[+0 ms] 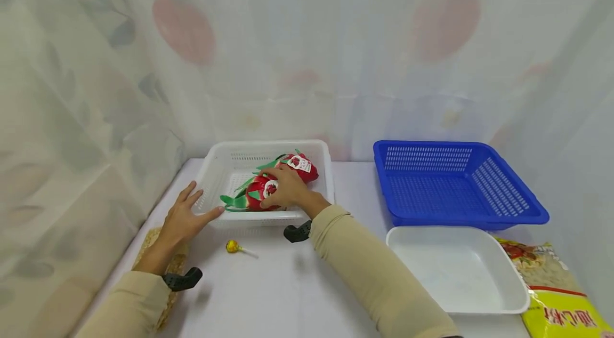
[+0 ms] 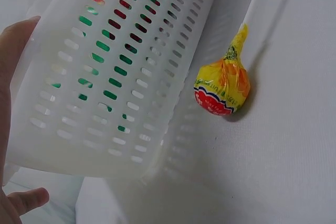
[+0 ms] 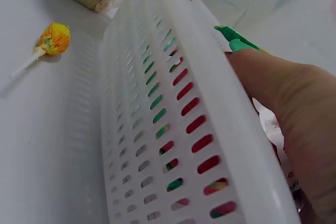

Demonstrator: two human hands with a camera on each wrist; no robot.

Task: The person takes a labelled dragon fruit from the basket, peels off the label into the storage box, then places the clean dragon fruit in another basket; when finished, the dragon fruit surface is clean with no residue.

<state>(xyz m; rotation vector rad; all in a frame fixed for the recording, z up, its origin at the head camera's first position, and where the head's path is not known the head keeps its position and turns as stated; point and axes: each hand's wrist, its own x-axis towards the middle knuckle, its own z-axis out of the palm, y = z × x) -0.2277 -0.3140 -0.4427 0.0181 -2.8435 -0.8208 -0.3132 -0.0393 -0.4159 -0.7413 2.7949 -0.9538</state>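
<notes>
Two red dragon fruits with green scales and white stickers lie in a white perforated basket [image 1: 211, 188]. My right hand [image 1: 288, 188] reaches over the basket's front rim and grips the nearer dragon fruit [image 1: 255, 188], thumb in front and fingers over its top. Behind it, the other dragon fruit [image 1: 312, 171] leans toward the back right. At the basket's front left corner, my left hand [image 1: 181, 219] is spread, its thumb [image 2: 21, 30] right at the rim and its fingers along the left side. A yellow-wrapped lollipop [image 2: 223, 87] lies in front of the basket.
On the right stands a blue perforated basket [image 1: 422, 194], with a white tray [image 1: 451, 268] in front of it. A yellow printed food bag [image 1: 556, 295] lies beside the tray. Beneath my left forearm is a clear bag of beige grains [image 1: 150, 242]. Curtains hang behind and at the left.
</notes>
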